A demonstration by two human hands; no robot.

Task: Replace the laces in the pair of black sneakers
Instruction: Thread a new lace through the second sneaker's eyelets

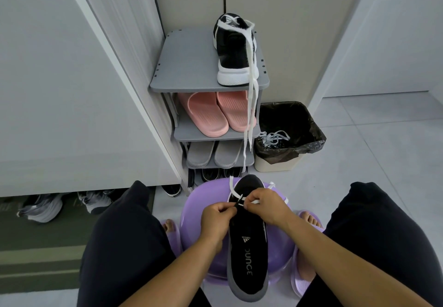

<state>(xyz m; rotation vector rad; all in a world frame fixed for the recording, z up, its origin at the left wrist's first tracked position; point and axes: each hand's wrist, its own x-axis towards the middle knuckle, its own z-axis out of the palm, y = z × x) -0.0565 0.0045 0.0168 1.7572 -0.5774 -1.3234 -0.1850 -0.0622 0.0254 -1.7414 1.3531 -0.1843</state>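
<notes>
Threading a white lace [236,195] through the eyelets nearest the toe looks like the step in hand. The sneaker [247,246] lies on a purple stool [194,207] between the person's knees, toe pointing away. The left hand [217,220] pinches the shoe's edge at the eyelets, fingers curled. The right hand [266,205] grips the lace end between thumb and fingertips just beside it. Only the lowest rows seem laced, so most of this shoe is yet to do.

The next move likely calls for steering the tip into the next eyelet, pulling it through and evening both ends.

The second sneaker [233,50] stands on top of the shoe rack [187,62] with another lace [250,115] hanging from it; whether that one is threaded I cannot tell. More laces [275,138], probably the old ones, lie in the bin [275,165] beside the rack
</notes>
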